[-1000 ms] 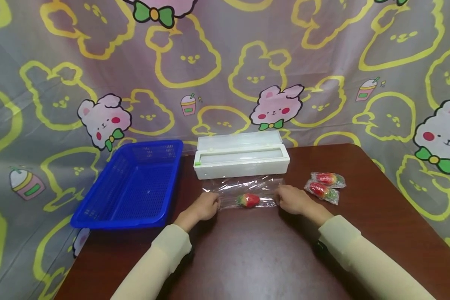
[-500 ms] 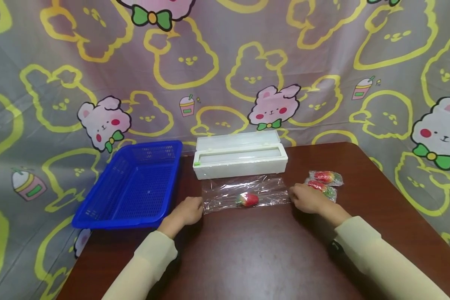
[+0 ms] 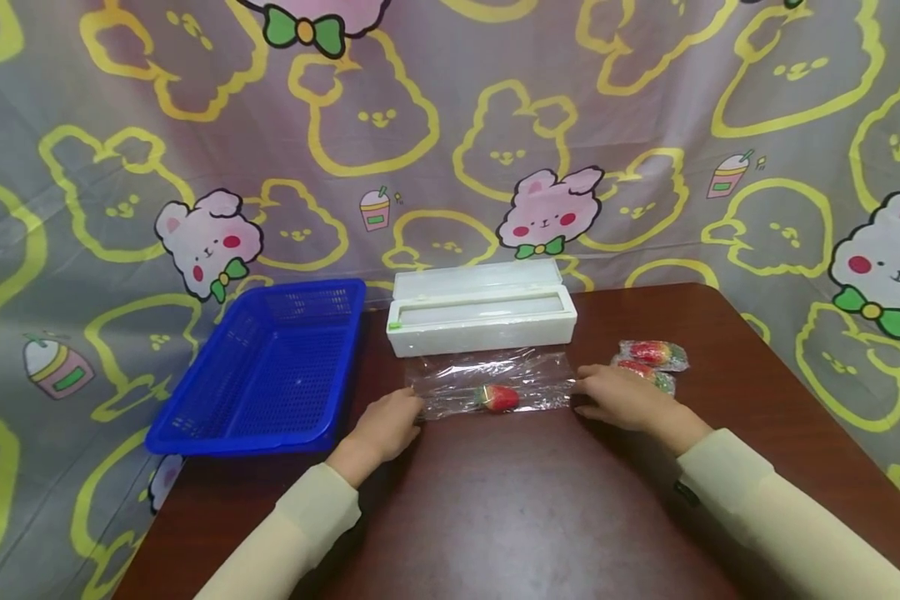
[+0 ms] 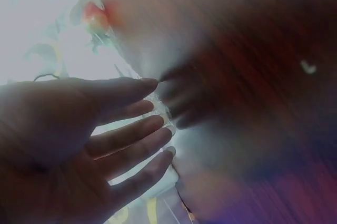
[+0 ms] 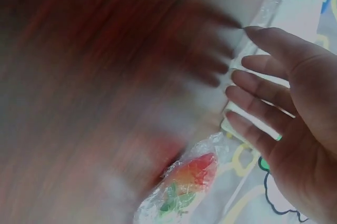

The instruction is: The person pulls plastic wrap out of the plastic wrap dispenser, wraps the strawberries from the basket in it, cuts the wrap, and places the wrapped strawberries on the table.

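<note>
A red strawberry (image 3: 501, 398) with a green leafy end lies on a sheet of clear plastic film (image 3: 450, 377) spread on the brown table. At the film's left edge is my left hand (image 3: 384, 425), its fingertips right at the film. My right hand (image 3: 621, 397) is at the opposite edge, fingers extended toward it. Both wrist views show straight, slightly spread fingers with thumbs apart: the left hand (image 4: 121, 134) and the right hand (image 5: 284, 92) reach along the film's border, nothing gripped. Just behind the film stands a white film dispenser box (image 3: 487, 332), its lid raised.
Two film-wrapped strawberries (image 3: 654, 354) lie at the right, partly behind my right hand; one wrapped strawberry (image 5: 192, 179) shows in the right wrist view. A blue perforated basket (image 3: 270, 392) sits at the left. A patterned curtain (image 3: 450, 125) hangs behind the table.
My hands gripped the film's sides a second ago, then moved apart outward. Now they are slightly closer in and their fingers have straightened. The film beside the strawberry spreads wider and flatter.
</note>
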Motion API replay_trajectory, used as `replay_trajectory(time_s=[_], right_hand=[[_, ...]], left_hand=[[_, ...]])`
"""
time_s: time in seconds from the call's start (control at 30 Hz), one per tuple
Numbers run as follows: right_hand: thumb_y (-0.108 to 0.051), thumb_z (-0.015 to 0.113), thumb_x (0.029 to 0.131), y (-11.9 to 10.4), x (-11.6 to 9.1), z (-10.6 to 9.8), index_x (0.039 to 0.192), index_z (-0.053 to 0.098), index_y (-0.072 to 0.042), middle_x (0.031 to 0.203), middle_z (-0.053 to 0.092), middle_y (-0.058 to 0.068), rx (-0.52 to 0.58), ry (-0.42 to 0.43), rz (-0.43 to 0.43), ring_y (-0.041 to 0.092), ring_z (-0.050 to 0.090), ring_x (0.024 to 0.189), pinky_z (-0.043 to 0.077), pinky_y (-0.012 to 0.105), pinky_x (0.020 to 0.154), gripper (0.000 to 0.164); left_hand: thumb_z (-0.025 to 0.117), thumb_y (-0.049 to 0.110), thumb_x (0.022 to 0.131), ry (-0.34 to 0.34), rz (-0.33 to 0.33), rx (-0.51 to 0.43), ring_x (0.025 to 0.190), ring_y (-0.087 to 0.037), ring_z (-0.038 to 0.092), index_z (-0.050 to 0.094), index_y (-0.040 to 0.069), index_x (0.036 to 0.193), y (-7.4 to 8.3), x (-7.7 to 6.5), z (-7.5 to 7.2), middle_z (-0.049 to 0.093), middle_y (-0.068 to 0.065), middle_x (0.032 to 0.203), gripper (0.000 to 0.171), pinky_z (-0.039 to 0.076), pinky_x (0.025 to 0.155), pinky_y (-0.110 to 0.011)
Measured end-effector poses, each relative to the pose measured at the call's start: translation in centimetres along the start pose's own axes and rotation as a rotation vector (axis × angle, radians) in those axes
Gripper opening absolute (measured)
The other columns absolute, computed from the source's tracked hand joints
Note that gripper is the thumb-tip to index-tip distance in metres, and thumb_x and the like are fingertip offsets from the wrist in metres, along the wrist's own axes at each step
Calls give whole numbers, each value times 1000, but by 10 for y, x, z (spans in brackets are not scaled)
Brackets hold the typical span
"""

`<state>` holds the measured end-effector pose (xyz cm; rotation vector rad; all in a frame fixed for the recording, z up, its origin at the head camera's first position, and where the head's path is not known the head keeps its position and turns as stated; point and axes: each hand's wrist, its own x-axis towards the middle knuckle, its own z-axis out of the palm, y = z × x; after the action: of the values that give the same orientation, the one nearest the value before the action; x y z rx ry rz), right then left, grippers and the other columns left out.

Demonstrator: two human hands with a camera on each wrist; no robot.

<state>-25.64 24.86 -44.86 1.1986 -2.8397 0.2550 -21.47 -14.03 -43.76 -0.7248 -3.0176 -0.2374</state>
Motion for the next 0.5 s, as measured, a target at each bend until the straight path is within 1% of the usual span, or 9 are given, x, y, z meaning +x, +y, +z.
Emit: replay_trajectory(time_s=[0.13,0.27,0.37,0.5], right_hand=[[-15,83,85,0,6,4,96,75,-9,86,62,0,-34,8,-15,13,59,73,56,36,66,15],[-9,82,84,2,10,7,90,72,-8,83,62,2,-110,44,-47,17,60,70,56,37,64,12],[-4,79,83,4,13,10,85,70,-7,79,61,3,-145,64,-58,20,59,67,54,37,60,9],[-1,76,84,4,14,13,86,71,-7,77,59,2,-112,60,-36,19,58,65,53,36,58,8]], left_hand=[[75,-2,82,46,22,14,88,-35,71,76,8,99,1,4,4,71,-11,98,20,58,69,-52],[66,-7,86,85,44,54,82,-32,71,76,8,95,2,8,6,70,-10,91,19,57,63,-50],[62,-7,90,88,38,66,79,-30,71,76,8,90,0,10,7,69,-9,87,20,57,63,-48],[61,-6,92,55,10,34,80,-31,71,74,7,88,-3,12,7,70,-10,87,19,58,66,-48]])
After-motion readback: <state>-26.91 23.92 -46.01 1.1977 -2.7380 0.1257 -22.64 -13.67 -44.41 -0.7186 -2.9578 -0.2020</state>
